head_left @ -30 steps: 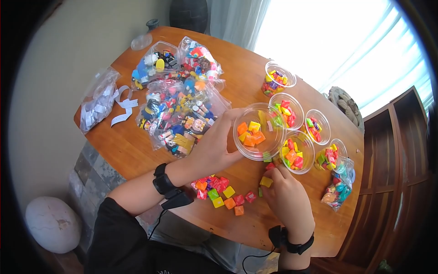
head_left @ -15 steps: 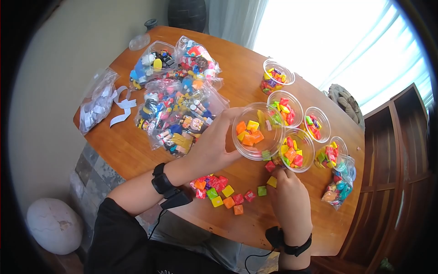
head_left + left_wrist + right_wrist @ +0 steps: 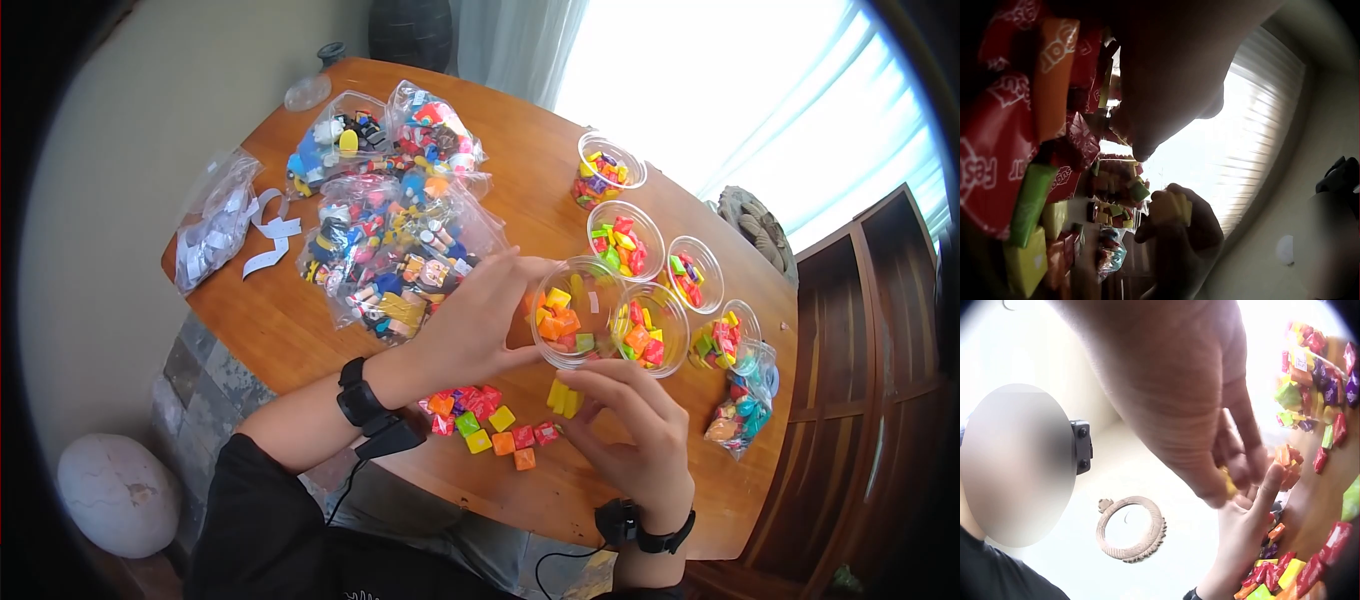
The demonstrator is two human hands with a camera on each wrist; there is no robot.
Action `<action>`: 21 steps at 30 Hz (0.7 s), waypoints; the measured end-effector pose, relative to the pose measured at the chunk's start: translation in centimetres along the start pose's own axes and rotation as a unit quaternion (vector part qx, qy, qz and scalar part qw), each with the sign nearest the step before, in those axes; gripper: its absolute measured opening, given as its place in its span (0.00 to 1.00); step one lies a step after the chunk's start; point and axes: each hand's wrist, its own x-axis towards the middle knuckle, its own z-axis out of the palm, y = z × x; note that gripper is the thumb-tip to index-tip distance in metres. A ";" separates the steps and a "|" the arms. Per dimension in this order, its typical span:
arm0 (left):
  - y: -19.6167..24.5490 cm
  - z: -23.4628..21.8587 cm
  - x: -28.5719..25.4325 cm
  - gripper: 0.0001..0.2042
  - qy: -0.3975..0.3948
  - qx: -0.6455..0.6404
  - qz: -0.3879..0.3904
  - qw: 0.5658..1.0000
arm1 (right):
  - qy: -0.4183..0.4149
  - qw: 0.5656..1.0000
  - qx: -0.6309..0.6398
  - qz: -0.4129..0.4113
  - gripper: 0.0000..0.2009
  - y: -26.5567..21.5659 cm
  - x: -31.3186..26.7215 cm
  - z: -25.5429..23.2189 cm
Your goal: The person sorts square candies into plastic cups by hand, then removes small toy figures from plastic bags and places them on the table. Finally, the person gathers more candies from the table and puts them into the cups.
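My left hand (image 3: 470, 320) grips a clear plastic cup (image 3: 575, 310) that holds orange, yellow and red wrapped candies, and keeps it tilted just above the wooden table (image 3: 290, 330). Just below the cup's rim my right hand (image 3: 625, 420) pinches yellow candies (image 3: 562, 397) in its fingertips; they also show as a yellow block (image 3: 1169, 208) in the left wrist view. A loose heap of red, green, yellow and orange candies (image 3: 485, 420) lies on the table under my left wrist.
A row of several clear cups of mixed candies (image 3: 640, 245) runs from the table's middle to its right edge. Bags of small toy figures (image 3: 390, 220) fill the far left. A bag of paper strips (image 3: 215, 220) and a candy bag (image 3: 740, 415) lie at the edges.
The right hand has lifted from the table with yellow candies and drawn back toward me, under the cup. The left hand has lowered and tipped the cup toward the right hand.
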 end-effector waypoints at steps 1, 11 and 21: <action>0.1 0.0 0.0 0.41 -0.001 -0.001 0.001 1.000 | 0.062 0.998 -0.002 -0.030 0.25 -0.2 0.0 0.1; 0.1 -0.1 0.0 0.42 -0.007 -0.004 0.024 1.000 | 0.240 0.967 -0.082 -0.016 0.17 1.3 0.7 1.5; 0.7 -0.2 0.0 0.40 0.072 -0.081 -0.057 0.992 | 0.110 0.975 -0.189 0.049 0.11 2.0 0.4 2.1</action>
